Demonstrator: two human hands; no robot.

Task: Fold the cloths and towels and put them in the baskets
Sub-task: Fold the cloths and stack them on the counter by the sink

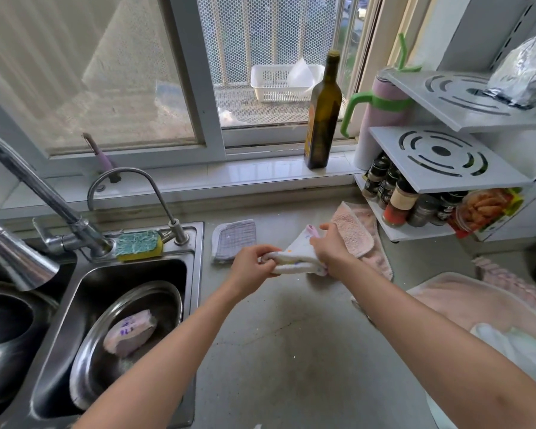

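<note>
Gripping a small white cloth (294, 257) with coloured specks, the left hand (254, 267) curls round its bunched left end while the right hand (331, 249) pinches its raised right edge, above the grey counter (276, 335). A folded checked cloth (234, 239) lies at nine o'clock, a pink towel (353, 233) at three.

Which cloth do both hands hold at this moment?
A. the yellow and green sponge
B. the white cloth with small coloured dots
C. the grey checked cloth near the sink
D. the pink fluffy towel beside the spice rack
B: the left hand and the right hand both grip the white cloth with small coloured dots, while the grey checked cloth lies untouched on the counter.
</note>
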